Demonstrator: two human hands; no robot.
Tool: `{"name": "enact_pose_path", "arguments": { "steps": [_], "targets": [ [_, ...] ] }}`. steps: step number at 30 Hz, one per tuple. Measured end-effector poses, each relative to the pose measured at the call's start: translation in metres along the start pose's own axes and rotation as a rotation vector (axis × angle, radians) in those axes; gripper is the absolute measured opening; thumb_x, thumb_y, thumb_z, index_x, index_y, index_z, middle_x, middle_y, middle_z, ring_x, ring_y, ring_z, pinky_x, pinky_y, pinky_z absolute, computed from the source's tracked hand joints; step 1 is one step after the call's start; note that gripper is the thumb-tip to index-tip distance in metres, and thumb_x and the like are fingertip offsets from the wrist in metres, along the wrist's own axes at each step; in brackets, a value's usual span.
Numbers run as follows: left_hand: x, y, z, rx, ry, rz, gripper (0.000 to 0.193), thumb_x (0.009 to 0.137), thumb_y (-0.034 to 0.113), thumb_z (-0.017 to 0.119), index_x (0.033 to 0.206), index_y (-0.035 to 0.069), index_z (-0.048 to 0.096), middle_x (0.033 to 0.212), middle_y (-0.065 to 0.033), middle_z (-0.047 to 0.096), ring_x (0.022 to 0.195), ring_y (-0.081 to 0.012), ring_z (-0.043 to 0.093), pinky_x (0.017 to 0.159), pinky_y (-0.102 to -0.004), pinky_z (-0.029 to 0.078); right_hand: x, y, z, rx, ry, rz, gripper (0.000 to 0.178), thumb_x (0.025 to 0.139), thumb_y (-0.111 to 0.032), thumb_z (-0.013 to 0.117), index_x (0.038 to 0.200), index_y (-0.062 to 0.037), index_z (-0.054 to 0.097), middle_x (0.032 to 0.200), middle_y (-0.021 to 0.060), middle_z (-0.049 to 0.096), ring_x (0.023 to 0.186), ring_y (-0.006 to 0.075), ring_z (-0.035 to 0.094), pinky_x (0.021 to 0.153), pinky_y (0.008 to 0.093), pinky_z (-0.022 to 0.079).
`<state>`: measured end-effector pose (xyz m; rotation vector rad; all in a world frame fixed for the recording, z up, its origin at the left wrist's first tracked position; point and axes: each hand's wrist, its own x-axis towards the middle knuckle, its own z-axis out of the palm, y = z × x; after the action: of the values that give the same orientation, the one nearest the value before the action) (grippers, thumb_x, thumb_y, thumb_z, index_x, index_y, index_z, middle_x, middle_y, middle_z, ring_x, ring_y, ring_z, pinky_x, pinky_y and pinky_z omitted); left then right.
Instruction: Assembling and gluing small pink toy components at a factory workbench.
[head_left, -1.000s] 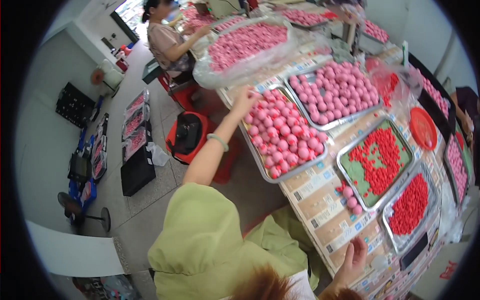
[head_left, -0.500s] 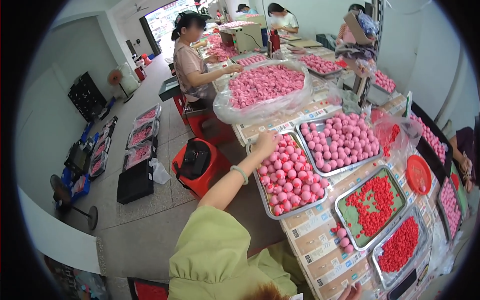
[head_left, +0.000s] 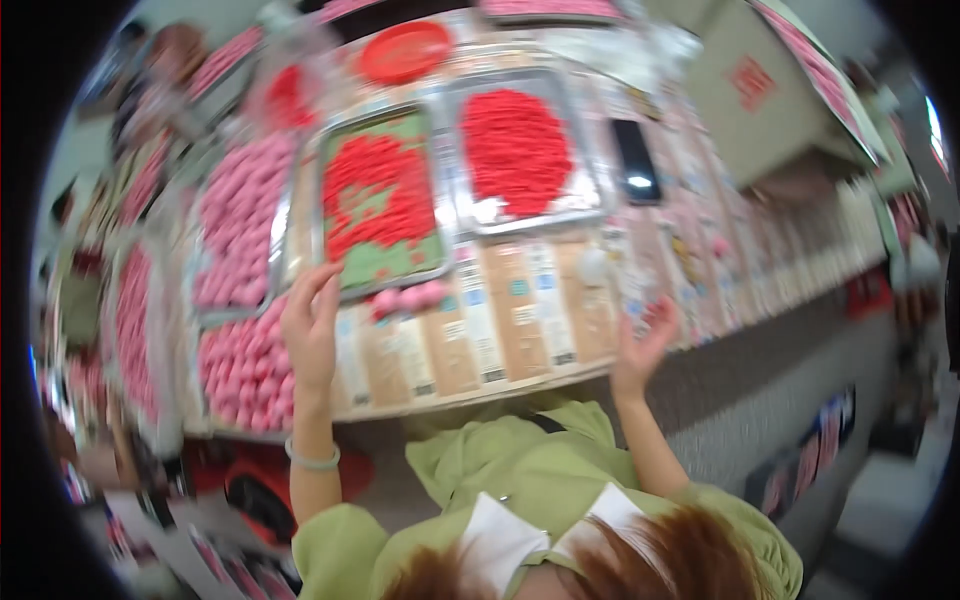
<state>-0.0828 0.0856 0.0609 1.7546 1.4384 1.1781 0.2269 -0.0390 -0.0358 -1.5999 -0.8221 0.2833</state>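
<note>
My left hand is over the right edge of a metal tray of pink balls, with its fingers stretched out and apart. Beside its fingertips is the corner of a tray with a green base, scattered with small red pieces. Several loose pink balls lie on the table just below that tray. My right hand hovers at the table's near edge, palm partly up and fingers loosely spread. Nothing shows clearly in either hand; motion blur hides small details.
Another metal tray holds a heap of red pieces, with a dark phone to its right. A second tray of pink balls stands left. Farther off are a red round lid and a large box.
My view has swung round to the right, bringing the trays of red pieces to the middle. My left hand has left the far end of the pink-ball tray and come nearer me.
</note>
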Motion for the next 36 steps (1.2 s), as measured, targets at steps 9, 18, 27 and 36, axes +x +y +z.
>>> {"name": "enact_pose_path", "arguments": {
  "steps": [9,18,27,36],
  "targets": [
    [0.025,0.034,0.061,-0.039,-0.179,0.054,0.015,0.084,0.007,0.046,0.092,-0.002,0.056,0.088,-0.0025,0.055,0.083,-0.0075,0.049,0.076,-0.0189,0.037,0.035,0.001,-0.012,-0.118,-0.236,-0.065,0.078,0.063,-0.011,0.069,0.125,-0.0019,0.022,0.121,0.0148,0.032,0.111,0.0249,0.034,0.089,0.0347,0.031],
    [0.005,0.016,0.027,-0.066,-0.135,-0.081,0.015,0.083,0.006,0.047,0.091,-0.002,0.055,0.087,-0.0025,0.055,0.084,-0.0082,0.049,0.076,-0.0195,0.036,0.054,-0.026,0.022,0.218,-0.469,0.251,0.031,0.073,-0.005,0.058,0.101,0.0025,0.049,0.088,0.0041,0.055,0.081,0.01,0.052,0.07,0.0218,0.041],
    [-0.011,-0.001,0.007,-0.035,-0.023,-0.207,0.017,0.083,0.008,0.047,0.093,-0.002,0.056,0.083,-0.0013,0.054,0.078,-0.0074,0.048,0.071,-0.019,0.037,0.069,-0.088,0.027,0.55,-0.662,0.437,0.03,0.073,-0.008,0.057,0.1,0.0001,0.05,0.087,0.0023,0.054,0.081,0.0076,0.05,0.072,0.0219,0.04],
    [0.024,-0.024,-0.053,0.057,0.094,-0.066,0.014,0.08,0.006,0.049,0.089,-0.003,0.057,0.081,-0.0027,0.055,0.073,-0.008,0.049,0.065,-0.0194,0.038,0.063,-0.109,0.067,0.588,-0.685,0.376,0.037,0.071,-0.006,0.057,0.105,0.002,0.048,0.092,0.0046,0.054,0.083,0.012,0.052,0.075,0.025,0.041]
  ]
}}
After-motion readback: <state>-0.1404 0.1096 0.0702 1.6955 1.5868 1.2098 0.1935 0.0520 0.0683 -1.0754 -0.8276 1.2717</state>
